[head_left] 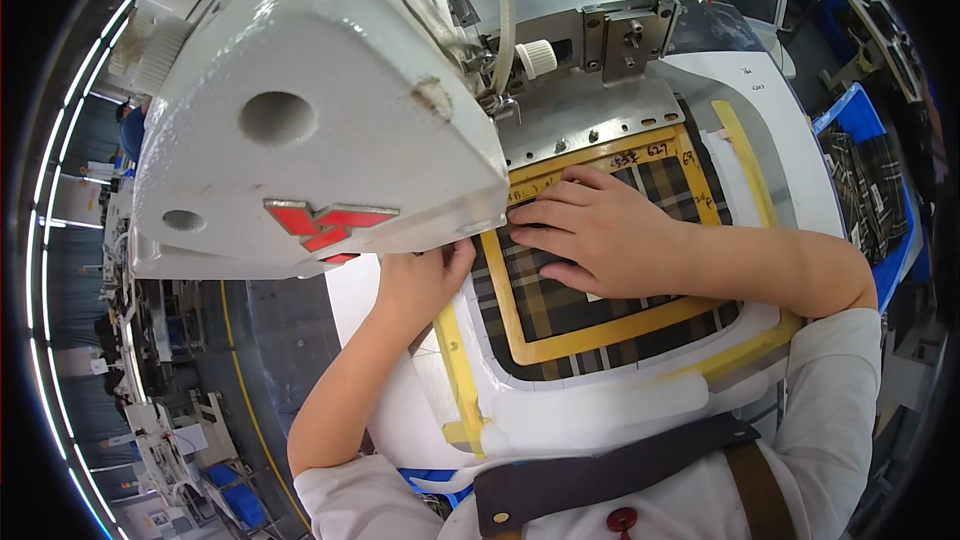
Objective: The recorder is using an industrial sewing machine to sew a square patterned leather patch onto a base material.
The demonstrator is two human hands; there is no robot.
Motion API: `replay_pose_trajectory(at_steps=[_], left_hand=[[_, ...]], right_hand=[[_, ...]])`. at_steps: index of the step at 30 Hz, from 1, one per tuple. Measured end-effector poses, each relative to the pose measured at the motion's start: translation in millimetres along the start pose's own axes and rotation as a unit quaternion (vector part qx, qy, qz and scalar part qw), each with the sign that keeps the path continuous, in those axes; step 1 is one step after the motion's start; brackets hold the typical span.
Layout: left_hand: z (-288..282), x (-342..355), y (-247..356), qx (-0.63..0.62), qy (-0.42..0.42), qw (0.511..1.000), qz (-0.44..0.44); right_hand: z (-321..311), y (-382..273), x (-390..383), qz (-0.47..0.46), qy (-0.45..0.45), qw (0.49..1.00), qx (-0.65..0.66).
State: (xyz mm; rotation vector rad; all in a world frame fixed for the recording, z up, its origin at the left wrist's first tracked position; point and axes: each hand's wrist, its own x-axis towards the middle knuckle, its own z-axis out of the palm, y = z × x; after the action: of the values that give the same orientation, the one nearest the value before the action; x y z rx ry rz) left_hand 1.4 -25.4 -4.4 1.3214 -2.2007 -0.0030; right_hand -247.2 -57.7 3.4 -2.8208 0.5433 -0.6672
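You are at the positioning step: the plaid fabric [560, 305] lies flat inside the yellow frame [590, 338] of the clamp template, just in front of the sewing machine head [310, 120]. Your right hand [600, 235] lies palm down on the cloth, fingers stretched out flat and pressing, not gripping anything. Your left hand [425, 280] reaches in beside the frame's left edge under the machine head; its fingertips are hidden there, so you cannot tell whether they pinch the cloth or only touch it.

By the look of it, the next move calls for keeping the piece smooth and square to the frame's inner edge, with the checks running parallel to the frame, and both hands held low and flat.

The fabric is a thin woven check in dark brown, tan and white, soft and quick to wrinkle. The frame is stiff and smooth with rounded corners. The white template plate [600, 405] around it is hard and glossy, and the machine head is chipped white-painted metal with a red emblem [325, 223].
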Motion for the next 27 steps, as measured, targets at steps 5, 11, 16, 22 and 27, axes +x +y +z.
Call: replay_pose_trajectory(at_steps=[5, 11, 16, 22, 27], left_hand=[[2, 0, 1, -0.017, -0.01, 1.0, -0.021], [-14, -7, 11, -0.025, -0.055, 0.996, -0.067], [-31, -17, 42, -0.077, -0.101, 0.992, -0.009], [-10, -6, 74, -0.031, -0.191, 0.98, 0.036], [-10, -4, 76, -0.043, -0.176, 0.983, 0.022]], right_hand=[[3, 1, 0, 0.011, -0.042, 0.999, -0.007], [-25, -4, -25, 0.065, -0.077, 0.994, -0.052], [-58, -5, -79, 0.182, -0.049, 0.971, -0.151], [-56, -8, -99, 0.198, -0.026, 0.956, -0.213], [-56, -6, -96, 0.203, -0.035, 0.958, -0.2]])
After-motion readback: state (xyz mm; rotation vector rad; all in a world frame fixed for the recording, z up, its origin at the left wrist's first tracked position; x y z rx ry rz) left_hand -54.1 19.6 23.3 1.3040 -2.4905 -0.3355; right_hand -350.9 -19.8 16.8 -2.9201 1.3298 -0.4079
